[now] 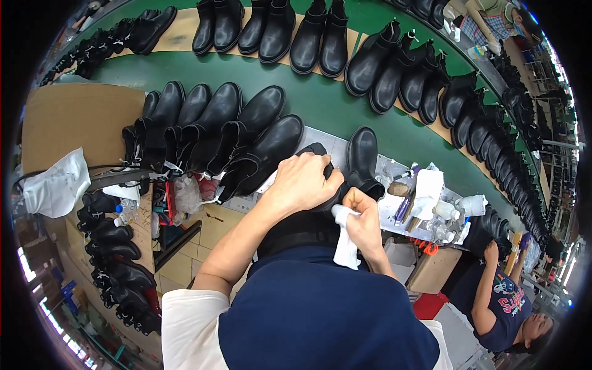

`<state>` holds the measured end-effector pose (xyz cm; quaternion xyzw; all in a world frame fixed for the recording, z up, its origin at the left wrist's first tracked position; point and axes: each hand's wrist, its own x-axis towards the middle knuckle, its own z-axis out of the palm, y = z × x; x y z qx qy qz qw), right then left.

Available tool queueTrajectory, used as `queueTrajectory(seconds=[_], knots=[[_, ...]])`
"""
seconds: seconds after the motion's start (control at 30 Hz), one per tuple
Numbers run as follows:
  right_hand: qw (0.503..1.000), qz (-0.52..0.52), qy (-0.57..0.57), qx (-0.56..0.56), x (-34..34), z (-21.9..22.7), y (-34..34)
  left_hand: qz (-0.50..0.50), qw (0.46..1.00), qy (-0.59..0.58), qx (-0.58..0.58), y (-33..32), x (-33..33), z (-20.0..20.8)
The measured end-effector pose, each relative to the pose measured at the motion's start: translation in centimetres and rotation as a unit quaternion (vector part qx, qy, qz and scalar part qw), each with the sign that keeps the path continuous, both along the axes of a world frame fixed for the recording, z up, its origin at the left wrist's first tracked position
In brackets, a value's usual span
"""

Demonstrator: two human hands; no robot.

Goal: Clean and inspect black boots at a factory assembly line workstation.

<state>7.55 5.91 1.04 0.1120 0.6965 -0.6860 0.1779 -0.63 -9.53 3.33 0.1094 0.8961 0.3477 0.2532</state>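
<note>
My left hand (303, 180) is closed over a black ankle boot (316, 148), covering most of it; its toe points away from me, and its lower part sits close to my body. My right hand (365, 223) grips a bunched white cloth (346, 245) whose loose end hangs down toward my lap. The knuckles are beside the shaft of the held boot; whether the cloth touches the leather I cannot tell. Just beyond my right hand stands another black boot (362, 152), toe away from me, on the edge of the grey work surface.
Several black boots (268, 142) stand in a row at left. A long line of boots (370, 61) runs along the green bench (166, 68). Clear bottles (445, 211) and purple-handled tools (404, 209) lie right. Cardboard (80, 123) stands far left; a co-worker (502, 302) is at right.
</note>
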Motion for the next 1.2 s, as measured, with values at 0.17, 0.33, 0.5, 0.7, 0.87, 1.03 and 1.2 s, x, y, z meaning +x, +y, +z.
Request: queueTrajectory(seconds=[0.17,0.33,0.5,0.7,0.87,1.03,1.2], knots=[[0.998,0.012,0.015,0.053,-0.13,0.25,-0.29,0.014,1.0,0.009,0.002,-0.07,0.21,-0.15],[0.997,-0.04,-0.061,-0.036,-0.53,0.25,0.06,0.003,1.0,-0.002,-0.003,0.18,-0.08,-0.17],[0.996,0.014,0.041,0.077,0.12,0.6,-0.39,0.0,1.0,0.0,-0.005,0.18,0.11,-0.35],[0.998,-0.048,-0.028,-0.011,-0.1,-0.08,0.07,0.0,1.0,0.002,-0.001,0.44,-0.19,-0.13],[0.999,0.001,0.026,0.048,0.1,0.07,-0.08,0.007,1.0,0.028,0.004,0.34,0.13,-0.61],[0.998,-0.042,-0.037,-0.017,-0.22,0.6,-0.02,-0.001,1.0,0.011,0.0,0.51,-0.15,-0.18],[0.998,0.003,0.024,0.05,0.01,0.7,-0.14,-0.01,1.0,0.001,-0.007,0.57,-0.13,-0.35]])
